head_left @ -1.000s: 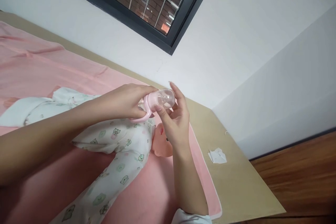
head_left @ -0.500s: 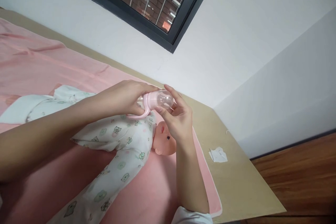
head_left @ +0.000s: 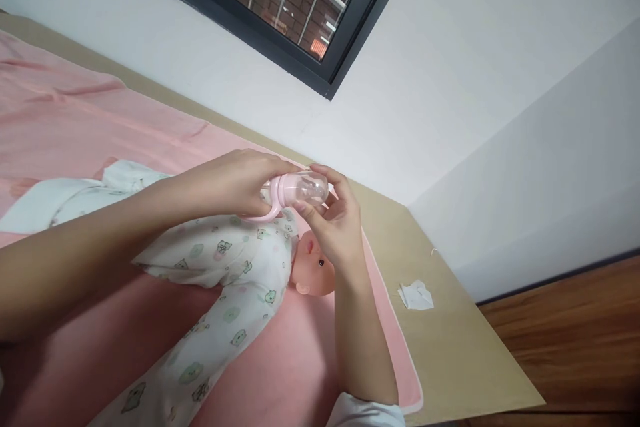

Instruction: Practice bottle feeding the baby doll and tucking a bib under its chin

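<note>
So far, the clear cap [head_left: 313, 187] sits on the bottle [head_left: 285, 191], how firmly I can't tell; the left hand [head_left: 250, 177] grips the bottle above the doll [head_left: 311, 273], the right hand [head_left: 340, 220] is curled round the cap.

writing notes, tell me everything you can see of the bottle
The bottle looks plastic: pink collar and handle, clear domed cap covering a see-through teat. It is held roughly sideways above the doll, cap end picture-right, the left hand wrapping its body, the right hand touching the cap. Its base is hidden.
</note>
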`<state>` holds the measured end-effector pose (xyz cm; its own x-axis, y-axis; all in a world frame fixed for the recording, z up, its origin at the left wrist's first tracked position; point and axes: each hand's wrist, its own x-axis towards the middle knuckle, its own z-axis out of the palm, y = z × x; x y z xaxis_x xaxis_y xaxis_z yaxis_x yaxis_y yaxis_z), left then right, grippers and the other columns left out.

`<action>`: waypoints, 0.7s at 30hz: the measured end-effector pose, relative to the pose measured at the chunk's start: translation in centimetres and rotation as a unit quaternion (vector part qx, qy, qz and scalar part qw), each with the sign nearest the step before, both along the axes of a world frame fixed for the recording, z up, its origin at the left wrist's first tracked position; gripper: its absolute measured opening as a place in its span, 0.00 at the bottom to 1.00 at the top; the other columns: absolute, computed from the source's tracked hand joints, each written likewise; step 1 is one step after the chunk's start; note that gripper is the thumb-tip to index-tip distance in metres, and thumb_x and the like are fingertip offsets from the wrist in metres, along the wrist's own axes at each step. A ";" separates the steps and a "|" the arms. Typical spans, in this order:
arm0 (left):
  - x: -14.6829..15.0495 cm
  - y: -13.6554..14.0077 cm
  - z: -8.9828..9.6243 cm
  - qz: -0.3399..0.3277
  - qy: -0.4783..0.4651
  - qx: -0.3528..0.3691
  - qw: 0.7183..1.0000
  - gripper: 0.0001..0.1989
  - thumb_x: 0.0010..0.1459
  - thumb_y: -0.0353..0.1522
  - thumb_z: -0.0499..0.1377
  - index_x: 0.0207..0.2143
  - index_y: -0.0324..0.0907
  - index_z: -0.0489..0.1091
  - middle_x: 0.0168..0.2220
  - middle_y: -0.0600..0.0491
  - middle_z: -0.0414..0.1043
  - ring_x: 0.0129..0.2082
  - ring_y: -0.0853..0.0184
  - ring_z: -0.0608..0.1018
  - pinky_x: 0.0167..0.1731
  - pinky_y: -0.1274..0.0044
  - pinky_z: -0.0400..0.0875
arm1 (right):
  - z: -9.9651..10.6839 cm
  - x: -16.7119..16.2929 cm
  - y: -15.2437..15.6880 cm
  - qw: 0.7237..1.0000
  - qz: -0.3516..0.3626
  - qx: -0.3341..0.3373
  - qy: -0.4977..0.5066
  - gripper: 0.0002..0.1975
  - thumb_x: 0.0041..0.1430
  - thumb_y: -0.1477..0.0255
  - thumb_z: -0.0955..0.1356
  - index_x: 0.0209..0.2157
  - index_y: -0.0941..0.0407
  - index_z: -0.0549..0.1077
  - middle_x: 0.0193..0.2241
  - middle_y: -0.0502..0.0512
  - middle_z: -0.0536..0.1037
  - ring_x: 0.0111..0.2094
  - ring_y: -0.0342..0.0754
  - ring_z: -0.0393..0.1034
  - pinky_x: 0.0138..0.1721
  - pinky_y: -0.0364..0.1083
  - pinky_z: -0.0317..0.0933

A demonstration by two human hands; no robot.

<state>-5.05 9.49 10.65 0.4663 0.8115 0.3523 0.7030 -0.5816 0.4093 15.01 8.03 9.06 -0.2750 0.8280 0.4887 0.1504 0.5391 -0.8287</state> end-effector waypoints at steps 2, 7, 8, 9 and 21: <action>0.0 0.0 0.0 0.002 0.002 -0.001 1.000 0.21 0.47 0.30 0.57 0.45 0.46 0.76 0.34 0.54 0.77 0.30 0.64 0.76 0.27 0.77 0.58 | -0.1 0.0 0.0 1.000 0.000 0.002 -0.005 0.27 0.53 0.58 0.76 0.53 0.46 0.72 0.57 0.53 0.72 0.56 0.51 0.70 0.54 0.54 0.73; 0.0 0.0 0.0 -0.001 0.007 0.000 1.000 0.25 0.47 0.30 0.57 0.50 0.48 0.75 0.36 0.54 0.78 0.32 0.63 0.76 0.28 0.77 0.60 | 0.0 0.2 0.1 1.000 -0.001 0.006 -0.008 0.25 0.54 0.59 0.76 0.53 0.45 0.72 0.58 0.53 0.71 0.56 0.51 0.70 0.54 0.54 0.73; 0.0 0.0 0.1 -0.004 0.005 -0.002 1.000 0.26 0.46 0.29 0.57 0.51 0.49 0.75 0.36 0.55 0.78 0.32 0.63 0.76 0.28 0.77 0.60 | 0.1 0.2 0.1 1.000 0.001 0.005 -0.008 0.25 0.54 0.59 0.76 0.53 0.45 0.72 0.58 0.53 0.71 0.56 0.51 0.70 0.54 0.54 0.73; 0.1 -0.1 0.1 -0.006 0.004 -0.006 1.000 0.28 0.46 0.29 0.57 0.51 0.50 0.75 0.36 0.55 0.78 0.32 0.63 0.77 0.28 0.77 0.60 | 0.1 0.2 0.1 1.000 0.002 0.005 -0.008 0.25 0.53 0.59 0.76 0.52 0.46 0.72 0.57 0.53 0.71 0.55 0.51 0.70 0.54 0.54 0.73; -0.8 1.2 -0.9 0.048 0.010 -0.007 0.999 0.36 0.50 0.35 0.59 0.64 0.51 0.65 0.54 0.51 0.77 0.43 0.56 0.79 0.36 0.75 0.67 | 1.4 3.7 1.1 0.989 -0.109 0.097 0.022 0.28 0.55 0.58 0.74 0.56 0.46 0.68 0.54 0.55 0.72 0.56 0.51 0.70 0.56 0.55 0.70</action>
<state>-5.86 10.70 9.75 0.3929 0.8577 0.3317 0.7633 -0.5053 0.4024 18.75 9.13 10.46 -0.0760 0.7547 0.6517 0.2470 0.6474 -0.7210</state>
